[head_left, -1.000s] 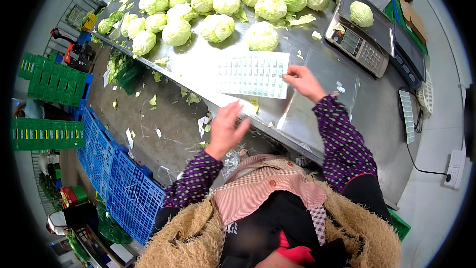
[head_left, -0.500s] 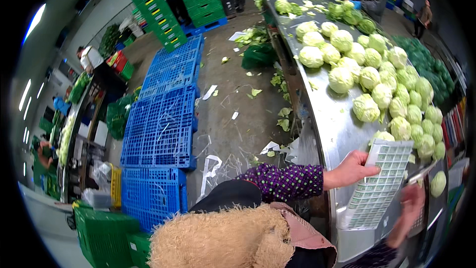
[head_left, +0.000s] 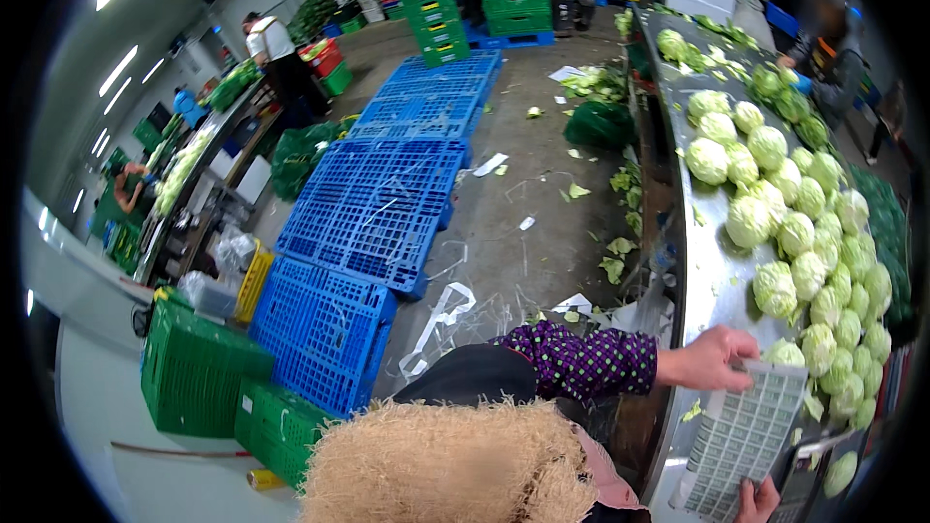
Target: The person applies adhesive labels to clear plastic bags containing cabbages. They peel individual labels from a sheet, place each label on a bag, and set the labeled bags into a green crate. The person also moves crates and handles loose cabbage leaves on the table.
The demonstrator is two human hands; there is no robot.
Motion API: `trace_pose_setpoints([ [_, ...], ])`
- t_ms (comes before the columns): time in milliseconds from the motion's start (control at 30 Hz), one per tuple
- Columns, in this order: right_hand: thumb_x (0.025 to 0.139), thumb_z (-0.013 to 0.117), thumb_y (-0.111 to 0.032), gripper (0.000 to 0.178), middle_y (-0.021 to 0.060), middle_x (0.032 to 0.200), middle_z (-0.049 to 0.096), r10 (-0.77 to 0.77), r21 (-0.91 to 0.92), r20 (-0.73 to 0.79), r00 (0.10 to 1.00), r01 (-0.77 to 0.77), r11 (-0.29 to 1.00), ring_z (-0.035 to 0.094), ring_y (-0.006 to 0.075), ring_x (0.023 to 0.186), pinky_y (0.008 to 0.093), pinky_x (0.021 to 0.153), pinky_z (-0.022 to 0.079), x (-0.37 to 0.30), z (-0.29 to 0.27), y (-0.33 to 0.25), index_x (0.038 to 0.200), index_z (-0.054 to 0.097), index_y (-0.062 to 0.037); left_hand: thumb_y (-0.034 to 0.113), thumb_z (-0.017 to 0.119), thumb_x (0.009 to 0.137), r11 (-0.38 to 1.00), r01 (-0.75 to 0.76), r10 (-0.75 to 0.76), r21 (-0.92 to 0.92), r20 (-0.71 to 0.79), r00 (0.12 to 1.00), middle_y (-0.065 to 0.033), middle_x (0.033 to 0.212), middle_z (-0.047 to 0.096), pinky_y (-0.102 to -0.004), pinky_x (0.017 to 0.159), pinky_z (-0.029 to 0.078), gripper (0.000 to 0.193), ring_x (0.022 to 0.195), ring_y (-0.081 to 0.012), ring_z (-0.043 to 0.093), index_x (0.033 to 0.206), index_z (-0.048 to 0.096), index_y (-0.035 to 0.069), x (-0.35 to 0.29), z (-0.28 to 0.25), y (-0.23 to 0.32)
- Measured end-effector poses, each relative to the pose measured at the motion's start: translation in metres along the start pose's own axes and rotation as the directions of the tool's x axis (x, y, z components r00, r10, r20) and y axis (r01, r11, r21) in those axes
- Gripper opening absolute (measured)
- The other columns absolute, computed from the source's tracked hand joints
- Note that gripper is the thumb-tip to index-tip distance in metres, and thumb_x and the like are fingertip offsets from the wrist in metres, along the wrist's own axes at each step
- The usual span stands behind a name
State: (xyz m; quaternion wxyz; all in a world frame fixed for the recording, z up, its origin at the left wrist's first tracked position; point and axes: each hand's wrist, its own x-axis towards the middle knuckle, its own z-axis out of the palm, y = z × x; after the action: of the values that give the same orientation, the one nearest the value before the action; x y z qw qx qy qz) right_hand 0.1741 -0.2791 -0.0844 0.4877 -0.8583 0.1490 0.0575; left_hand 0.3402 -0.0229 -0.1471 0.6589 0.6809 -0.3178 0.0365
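A white sheet of small labels [head_left: 744,434] lies tilted over the near end of the steel table [head_left: 712,276]. My left hand [head_left: 710,358] pinches its upper left corner, with the purple dotted sleeve behind it. At the picture's bottom edge my right hand [head_left: 759,502] is only partly in view, holding the sheet's lower edge. Several pale green cabbages [head_left: 775,232] are heaped on the table just beyond the sheet.
A weighing scale [head_left: 806,479] with one cabbage [head_left: 839,473] on it sits at the lower right. Blue plastic pallets [head_left: 373,232] and green crates [head_left: 199,368] cover the floor on the left, among leaf scraps. Another person [head_left: 821,39] works at the table's far end, and others stand far left.
My head has turned left, away from the table toward the floor. The label sheet has been lifted off the table surface, and both hands now hold it at its ends.
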Motion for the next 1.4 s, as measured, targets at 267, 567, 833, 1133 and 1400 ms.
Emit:
trace_pose_setpoints([
  [267, 0.092, 0.053, -0.009, 0.024, 0.0213, 0.098, 0.067, -0.195, -0.408, 0.047, 0.98, 0.197, 0.892, 0.06, 0.027, 0.086, 0.0351, 0.082, 0.046, -0.004, -0.005, 0.001, 0.107, 0.06, 0.0095, 0.007, 0.072, 0.071, 0.922, -0.352, 0.381, 0.159, -0.215, 0.899, -0.0056, 0.088, 0.064, -0.0358, 0.072, 0.051, 0.015, 0.086, -0.0276, 0.062, 0.084, 0.065, 0.005, -0.026, 0.005, 0.006],
  [567, 0.096, 0.052, -0.006, 0.024, 0.0157, 0.115, 0.062, -0.319, -0.48, 0.045, 0.947, 0.301, 0.824, 0.057, 0.0233, 0.105, 0.0332, 0.092, 0.046, 0.002, -0.027, -0.007, 0.115, 0.061, 0.0059, 0.005, 0.067, 0.075, 0.896, -0.439, 0.444, 0.07, -0.195, 0.875, -0.0057, 0.071, 0.055, -0.0375, 0.069, 0.043, 0.015, 0.081, -0.0251, 0.056, 0.069, 0.054, 0.004, -0.018, -0.016, 0.039],
  [833, 0.08, 0.063, -0.028, 0.029, 0.016, 0.088, 0.065, -0.357, 0.132, -0.451, 0.818, 0.456, 0.88, 0.061, 0.0302, 0.075, 0.0366, 0.075, 0.051, 0.021, 0.018, 0.04, 0.094, 0.064, -0.002, 0.011, 0.068, 0.08, 0.84, 0.061, -0.141, -0.54, -0.109, 0.984, 0.0002, 0.078, 0.058, -0.0245, 0.062, 0.043, 0.013, 0.071, -0.0074, 0.053, 0.074, 0.06, 0.002, -0.01, -0.001, 0.055],
  [1133, 0.099, 0.046, -0.024, 0.045, 0.0216, 0.128, 0.052, -0.041, 0.729, -0.06, 0.997, 0.072, 0.681, 0.054, 0.0366, 0.113, 0.0465, 0.097, 0.045, 0.072, 0.064, 0.112, 0.136, 0.043, 0.0009, 0.005, 0.069, 0.08, 0.766, -0.014, -0.17, -0.643, -0.224, 0.96, 0.0, 0.081, 0.061, -0.0233, 0.071, 0.045, 0.005, 0.077, -0.0072, 0.055, 0.081, 0.066, 0.001, -0.021, -0.019, 0.055],
  [1400, 0.087, 0.062, -0.031, 0.046, 0.0213, 0.111, 0.063, -0.109, 0.605, -0.093, 0.99, 0.143, 0.783, 0.061, 0.0333, 0.097, 0.0466, 0.086, 0.047, 0.07, 0.119, 0.073, 0.119, 0.058, 0.0013, 0.003, 0.066, 0.083, 0.746, 0.009, -0.284, -0.666, -0.305, 0.909, -0.002, 0.088, 0.064, -0.0236, 0.075, 0.047, 0.003, 0.083, -0.0082, 0.058, 0.086, 0.066, 0.002, -0.037, -0.052, 0.04],
])
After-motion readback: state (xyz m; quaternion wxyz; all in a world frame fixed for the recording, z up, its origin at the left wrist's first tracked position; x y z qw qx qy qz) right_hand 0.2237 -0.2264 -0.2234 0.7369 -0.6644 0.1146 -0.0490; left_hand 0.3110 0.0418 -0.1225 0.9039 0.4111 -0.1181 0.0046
